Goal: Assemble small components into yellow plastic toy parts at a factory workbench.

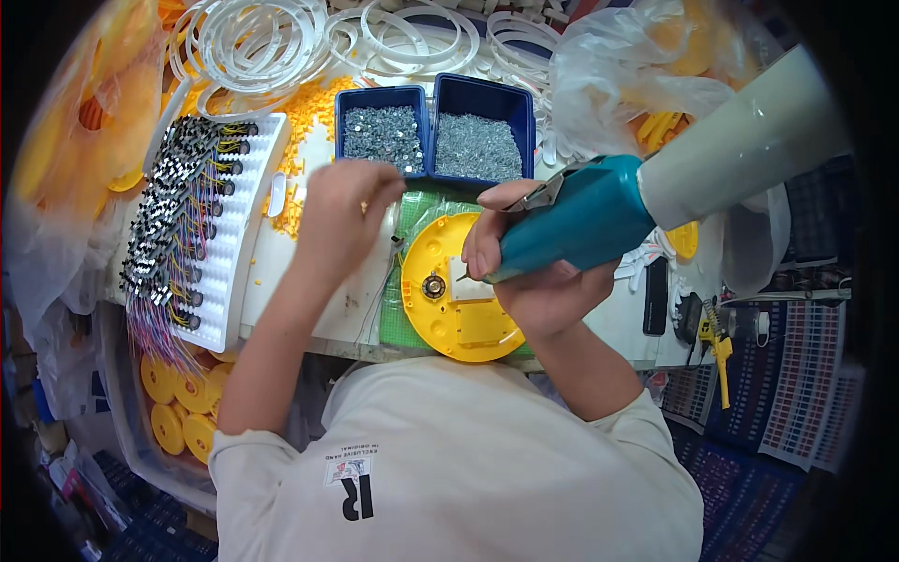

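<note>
In my right hand (557, 300) is a teal power screwdriver (585, 211), its thin bit pointing left over a round yellow plastic housing (435, 328). A small round dark part (434, 287) and a white block (471, 288) sit in that housing, which lies on a green mat (398, 323). My left hand (346, 206) hovers just in front of the left blue bin (339, 140) of small metal screws (382, 136). Its fingers are curled together; what they pinch, if anything, I cannot make out. Thin wires (373, 300) run beside the housing.
A white foam tray (245, 272) at left bears several wired black parts (173, 211). Behind lie white plastic rings (248, 51) and small yellow pieces (314, 112). The right blue bin (532, 122) holds metal pieces. A black phone-like slab (655, 298) lies at right.
</note>
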{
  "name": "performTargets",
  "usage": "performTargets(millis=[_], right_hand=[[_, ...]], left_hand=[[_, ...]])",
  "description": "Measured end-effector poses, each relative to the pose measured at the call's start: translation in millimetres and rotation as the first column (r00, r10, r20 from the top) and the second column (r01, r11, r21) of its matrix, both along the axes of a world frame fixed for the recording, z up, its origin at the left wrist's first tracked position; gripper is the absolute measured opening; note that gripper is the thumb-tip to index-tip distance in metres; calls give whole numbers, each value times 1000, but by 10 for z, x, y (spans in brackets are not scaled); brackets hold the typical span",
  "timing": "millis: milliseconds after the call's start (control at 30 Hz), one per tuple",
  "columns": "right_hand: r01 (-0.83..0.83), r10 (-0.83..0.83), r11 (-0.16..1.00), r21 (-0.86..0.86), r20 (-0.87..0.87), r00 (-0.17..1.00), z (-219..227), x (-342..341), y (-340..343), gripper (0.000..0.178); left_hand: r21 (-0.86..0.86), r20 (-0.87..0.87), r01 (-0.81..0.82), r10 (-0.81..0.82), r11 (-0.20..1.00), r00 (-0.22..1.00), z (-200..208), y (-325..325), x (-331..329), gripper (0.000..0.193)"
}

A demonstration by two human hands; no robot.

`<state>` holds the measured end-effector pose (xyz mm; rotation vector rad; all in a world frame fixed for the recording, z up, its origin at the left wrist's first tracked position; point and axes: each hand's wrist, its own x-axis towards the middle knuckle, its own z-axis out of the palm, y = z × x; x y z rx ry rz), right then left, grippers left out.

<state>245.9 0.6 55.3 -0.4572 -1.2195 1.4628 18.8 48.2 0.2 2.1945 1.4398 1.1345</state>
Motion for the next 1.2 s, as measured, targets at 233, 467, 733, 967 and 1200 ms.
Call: performTargets(millis=[233,467,733,967,1200], right_hand=[[17,-23,999,-38,-180,983,-40,-83,31,105],[-47,46,999,1,-177,983,-54,-136,32,105],[-21,19,1000,-12,-192,981,-57,-165,26,106],[-15,15,1000,0,-173,985,-64,-166,11,108],[4,-15,998,-60,-187,982,-55,-190,-36,109]], left_hand=[[-34,77,127,-124,991,989,-83,-764,266,23],[-18,151,88,-84,996,985,-138,-893,388,27],[-27,209,77,-70,997,975,-169,-926,424,29],[-62,290,73,-52,995,956,-179,-955,452,27],[-223,413,71,29,972,910,-191,-996,499,26]])
